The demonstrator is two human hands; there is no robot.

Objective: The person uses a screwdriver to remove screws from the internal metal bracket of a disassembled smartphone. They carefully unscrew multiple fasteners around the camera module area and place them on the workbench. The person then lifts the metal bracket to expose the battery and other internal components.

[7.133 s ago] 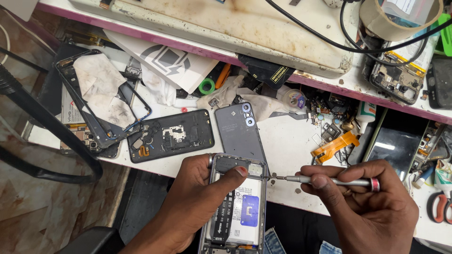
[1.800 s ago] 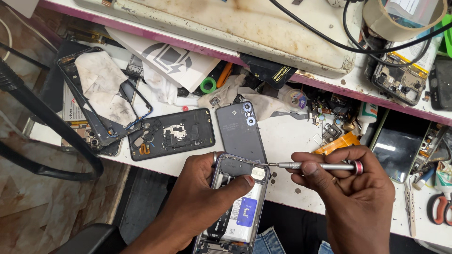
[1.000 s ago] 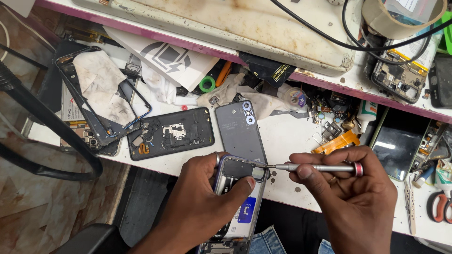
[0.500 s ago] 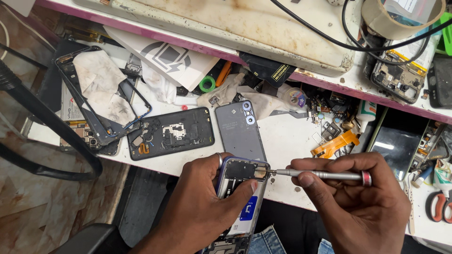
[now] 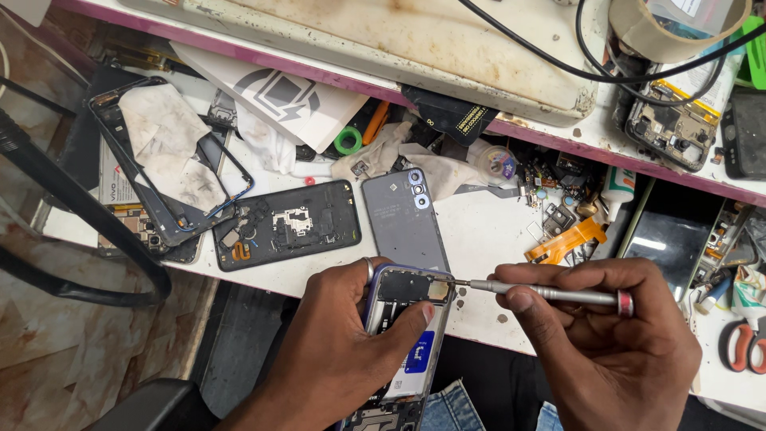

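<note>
Head view: left hand (image 5: 343,351) clamped around opened phone (image 5: 403,339) at near bench edge, thumb across its blue rectangular label (image 5: 418,353). Right hand (image 5: 618,351) closed on silver screwdriver (image 5: 542,293), tip at phone's top right corner. Behind: grey back cover (image 5: 403,223), white printed card (image 5: 275,100), green tape ring (image 5: 348,141).

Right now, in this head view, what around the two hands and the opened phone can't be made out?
- Opened phone: lower end cut off by the bottom edge; the left hand covers its left side.
- Screwdriver: the tip at the phone's top right corner is too small to show whether it sits in a screw.
- Right hand: the fingers hide the handle's middle.
- Scissors: cut off by the right edge.
</note>
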